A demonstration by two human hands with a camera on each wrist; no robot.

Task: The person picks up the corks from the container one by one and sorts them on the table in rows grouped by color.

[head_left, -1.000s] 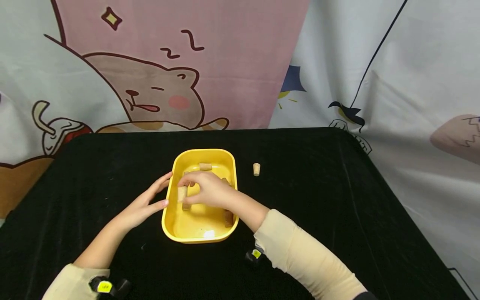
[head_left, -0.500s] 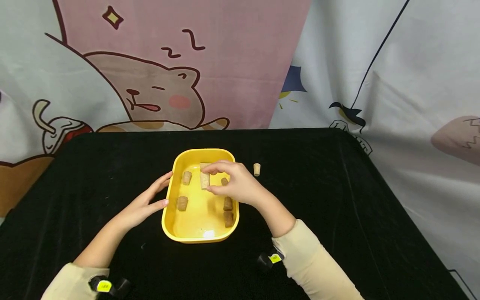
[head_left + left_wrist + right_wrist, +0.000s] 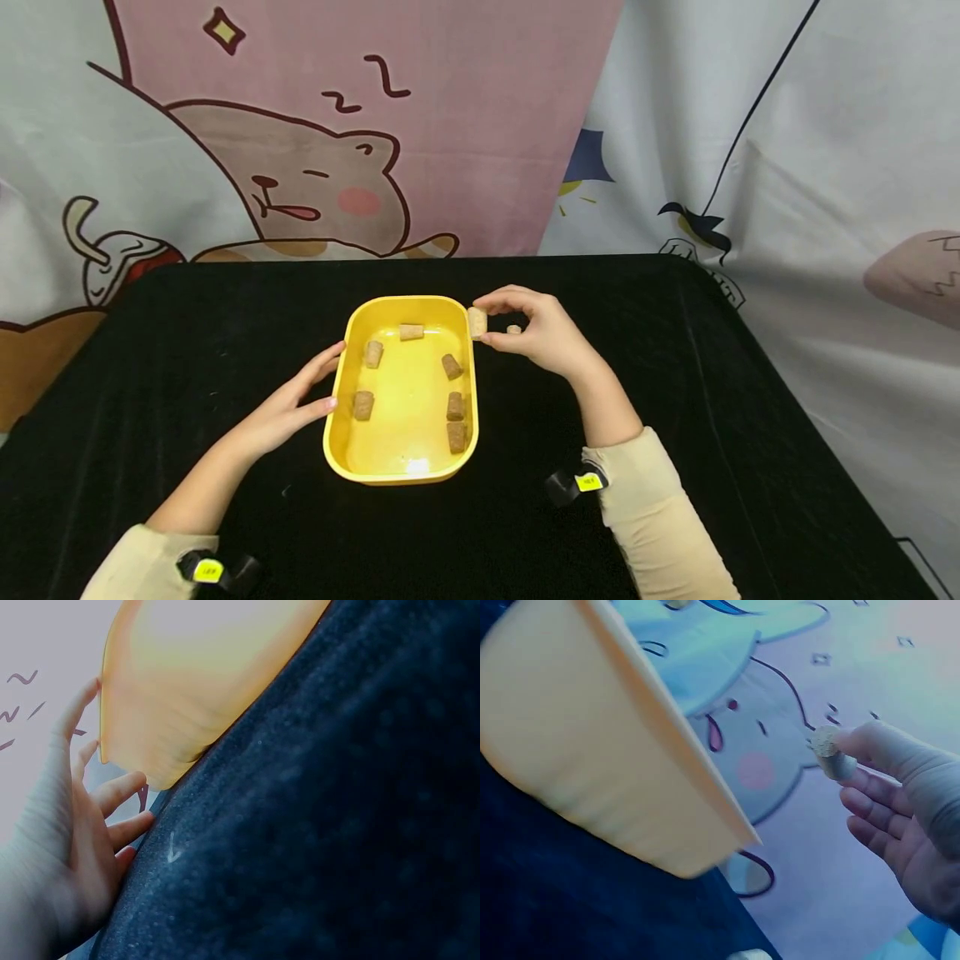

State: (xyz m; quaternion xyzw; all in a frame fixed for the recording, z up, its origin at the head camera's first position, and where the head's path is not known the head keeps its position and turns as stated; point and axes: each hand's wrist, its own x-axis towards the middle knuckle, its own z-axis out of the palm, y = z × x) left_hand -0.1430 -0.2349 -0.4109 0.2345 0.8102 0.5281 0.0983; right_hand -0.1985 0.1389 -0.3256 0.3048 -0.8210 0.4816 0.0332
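Note:
A pale cork stopper (image 3: 477,323) is pinched between thumb and fingers of my right hand (image 3: 543,333), just beyond the right rim of a yellow tub (image 3: 397,477). In the right wrist view the same cork (image 3: 827,742) shows its round end. My left hand (image 3: 288,408) rests its straight fingertips against the tub's left side; the left wrist view shows these fingers (image 3: 120,793) touching the tub wall (image 3: 172,712). Several corks lie apart inside the tub, among them a light one (image 3: 411,332) at the back and a darker one (image 3: 456,437) at the right.
Another cork (image 3: 513,329) stands on the black cloth (image 3: 675,375) right of the tub, partly hidden by my right hand. A curtain (image 3: 480,125) printed with cartoon animals hangs behind the table's far edge.
My right hand has lifted the pale cork from the tub's left part and carried it rightward over the right rim. My left hand has kept its place on the tub.

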